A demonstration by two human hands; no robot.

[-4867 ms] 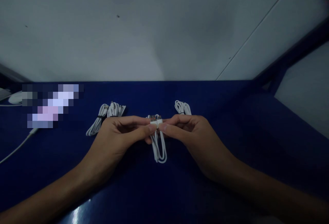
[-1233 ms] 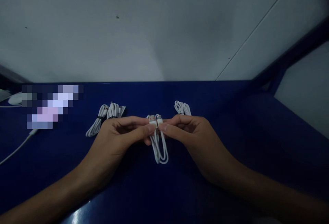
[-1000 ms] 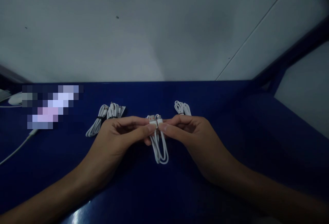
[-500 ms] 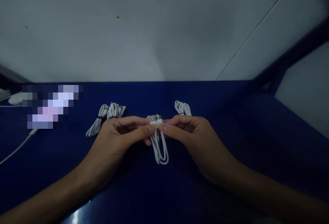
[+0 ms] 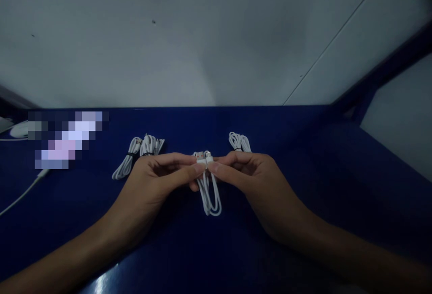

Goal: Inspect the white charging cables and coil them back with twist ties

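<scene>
A folded white USB cable point(image 5: 212, 199) is pinched between both hands at the middle of the view. Its two plugs point away from me side by side, and its loops hang toward me. My left hand point(image 5: 162, 172) is closed on the left side, thumb over the plug with the orange-tinted end. From the right, my right hand point(image 5: 251, 172) grips the other plug between thumb and fingers. The thumb tips nearly meet on the cable, and the fingers behind it are partly hidden.
Behind my left hand lie bundled white cables point(image 5: 126, 161) with black ties. Another white cable bundle point(image 5: 239, 142) lies behind my right hand, partly covered. A pixelated bright object point(image 5: 72, 139) with a white cord point(image 5: 23, 193) sits at left on the blue table point(image 5: 216, 258). A pale wall point(image 5: 202, 37) rises behind.
Almost nothing differs. The plug under my right thumb appears turned slightly; both hands keep their hold in the same place.
</scene>
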